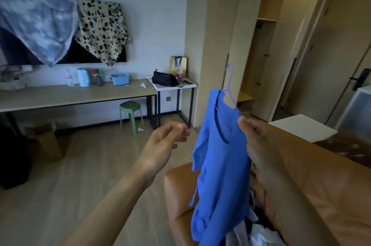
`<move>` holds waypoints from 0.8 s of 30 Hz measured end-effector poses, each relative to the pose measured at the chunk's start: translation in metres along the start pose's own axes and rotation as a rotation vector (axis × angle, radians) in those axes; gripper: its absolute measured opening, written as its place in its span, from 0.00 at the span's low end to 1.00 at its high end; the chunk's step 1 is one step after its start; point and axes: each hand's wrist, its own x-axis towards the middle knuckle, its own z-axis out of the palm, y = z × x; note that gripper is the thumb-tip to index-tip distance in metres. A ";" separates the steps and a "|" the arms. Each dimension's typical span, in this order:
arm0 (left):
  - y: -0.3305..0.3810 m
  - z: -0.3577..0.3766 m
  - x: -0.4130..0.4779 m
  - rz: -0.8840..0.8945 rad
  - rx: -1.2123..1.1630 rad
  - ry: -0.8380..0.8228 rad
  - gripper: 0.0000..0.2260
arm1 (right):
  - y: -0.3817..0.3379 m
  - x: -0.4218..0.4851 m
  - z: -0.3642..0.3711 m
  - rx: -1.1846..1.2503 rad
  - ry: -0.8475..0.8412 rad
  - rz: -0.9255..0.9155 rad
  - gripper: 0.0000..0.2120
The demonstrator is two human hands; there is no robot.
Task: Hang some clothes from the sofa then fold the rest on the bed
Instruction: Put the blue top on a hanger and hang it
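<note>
Our right hand pinches the blue top, which hangs vertically with the purple hanger hook up; left hand fingers loosely curled, empty.

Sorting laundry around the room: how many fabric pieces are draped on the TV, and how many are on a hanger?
Draped on the TV: 2 (tie-dye cloth, spotted cloth)
On the hanger: 1 (blue top)
Total: 3

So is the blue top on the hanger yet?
Partly on: the purple hanger goes inside the neck of the blue top, hook up. The right hand pinches one shoulder. Cannot tell if both shoulders sit right.
</note>
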 end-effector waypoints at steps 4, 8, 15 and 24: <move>-0.018 -0.045 0.022 -0.032 0.003 0.046 0.12 | 0.030 0.047 0.066 -0.021 -0.001 -0.042 0.25; -0.041 -0.078 0.058 -0.060 -0.001 0.072 0.11 | 0.068 0.097 0.128 -0.066 0.034 -0.046 0.18; -0.081 -0.122 0.169 -0.078 0.018 0.077 0.08 | 0.129 0.197 0.224 -0.069 0.047 -0.026 0.19; -0.116 -0.170 0.339 -0.081 0.043 0.048 0.14 | 0.170 0.338 0.294 -0.037 0.111 0.032 0.18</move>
